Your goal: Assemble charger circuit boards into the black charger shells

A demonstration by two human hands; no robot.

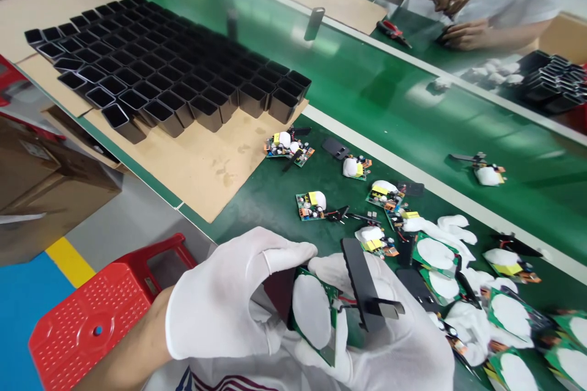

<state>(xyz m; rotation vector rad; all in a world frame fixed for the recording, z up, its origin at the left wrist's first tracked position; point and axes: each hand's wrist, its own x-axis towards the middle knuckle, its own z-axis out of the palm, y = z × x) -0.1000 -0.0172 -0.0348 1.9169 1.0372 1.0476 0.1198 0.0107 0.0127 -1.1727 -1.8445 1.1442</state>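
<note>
My gloved left hand (229, 293) is wrapped round a black plastic case (279, 296), mostly hidden by the fingers. My right hand (403, 330), also in a white glove, grips a green circuit board (328, 351) that carries a white oval pad (312, 311). One edge of the board meets the case; whether it sits inside cannot be made out. A black end plate (362, 287) with metal prongs stands tilted across my right fingers, joined to the board by a red wire. Loose circuit boards (312, 204) with white blobs and yellow parts lie just beyond both hands.
Rows of black open-topped cases (160, 73) stand on cardboard (220, 171) at the left. More padded boards (511, 311) are heaped at the right. A green conveyor belt (367, 85) runs behind; a co-worker's hands (458, 18) work across it. A red stool (96, 324) stands lower left.
</note>
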